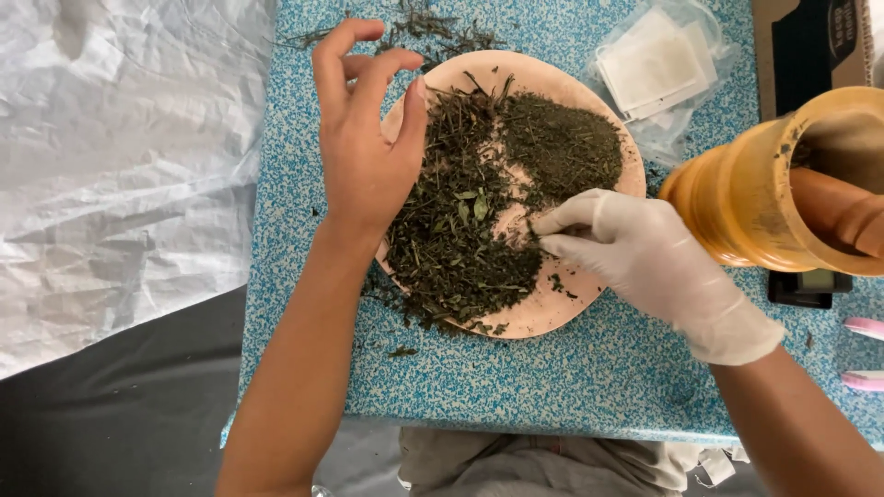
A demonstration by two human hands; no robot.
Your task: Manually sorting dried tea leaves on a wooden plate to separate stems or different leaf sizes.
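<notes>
Hovering over the left part of a pale pink plate [543,317], the bare left hand [368,138] has its fingers loosely curled and spread, and whether a few stems sit between the thumb and fingertips cannot be made out. The right hand [635,253], in a white glove, lies low at the plate's right side with thumb and forefinger pinched together on a small bit of dried herb; how much it grips is too small to tell. The dried herbs [460,239] lie on the plate in two heaps: a coarse one of stems and leaves on the left, and a finer, crumbled one [562,143] toward the upper right. The left palm hides part of the plate's left rim, and the glove covers its right edge.

A wooden mortar [750,198] stands at the right on the speckled blue worktop [589,377], with a pestle [838,212] inside it; both are cut off by the frame. The mortar hides most of a dark flat device [810,287] behind it. Clear bags holding white sachets [658,64] lie above the plate, next to a brown box [810,46] cropped at the top. Loose stems [433,28] are scattered at the worktop's far edge. Two pink objects [866,354] peek in at the right edge, too cropped to name. White crinkled sheeting [120,166] covers the floor on the left
</notes>
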